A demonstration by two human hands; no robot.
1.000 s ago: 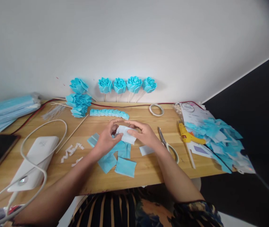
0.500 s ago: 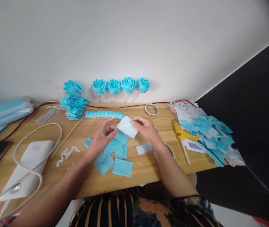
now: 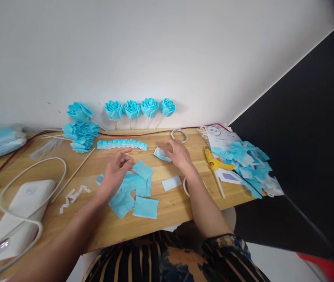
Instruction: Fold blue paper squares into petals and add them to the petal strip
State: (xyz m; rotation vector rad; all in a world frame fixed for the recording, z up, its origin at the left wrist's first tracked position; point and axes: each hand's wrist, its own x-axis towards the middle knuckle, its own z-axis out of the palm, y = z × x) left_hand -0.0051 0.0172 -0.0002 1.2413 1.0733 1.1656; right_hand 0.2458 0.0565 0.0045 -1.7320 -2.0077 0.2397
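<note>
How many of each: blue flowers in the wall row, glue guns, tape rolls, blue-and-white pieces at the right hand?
Wall-row flowers: 4
Glue gun: 1
Tape roll: 1
Blue-and-white piece at right hand: 1
Total: 7

White power bank, on my left: its display is glowing with what is looking like 2 digits, too blurred for me to be reading surely. I am making out no word in its faint grey mark. Printed sheet, right: dark ring is enclosing print, illegibly small.
</note>
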